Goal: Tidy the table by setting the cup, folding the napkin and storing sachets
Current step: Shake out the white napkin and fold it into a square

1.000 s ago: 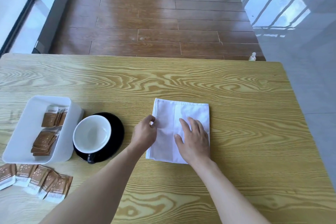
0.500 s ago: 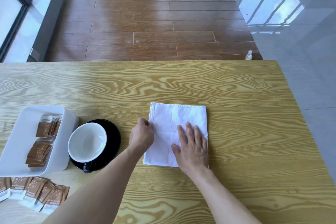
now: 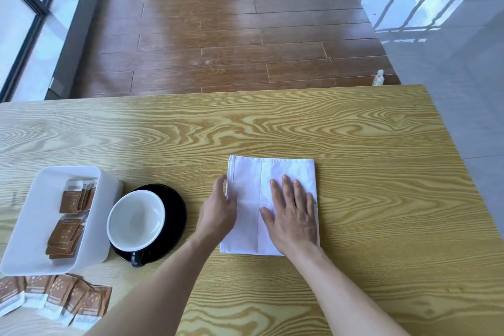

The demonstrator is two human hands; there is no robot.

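Pressing the folded napkin (image 3: 270, 199) flat near the middle of the counter (image 3: 354, 144), I am holding it with both hands. The risk, in my judgement: the layers are lying loose, so lifting the flat hand early, or pulling sideways at the left edge, could be letting the fold shift or spring apart. A wide sweep to the left could also be knocking the cup (image 3: 136, 219), which is standing on the black saucer (image 3: 174, 215) just beside the napkin.

The right hand (image 3: 293, 215) is lying palm down, fingers straight and spread, pointing far. The left hand (image 3: 218, 213) is curling at the napkin's left edge, apparently pinching it; the fingertips are hidden. Some sachets (image 3: 69, 215) are sitting in the white bin (image 3: 32, 226); loose sachets (image 3: 54, 297) are lying near-left on the counter.
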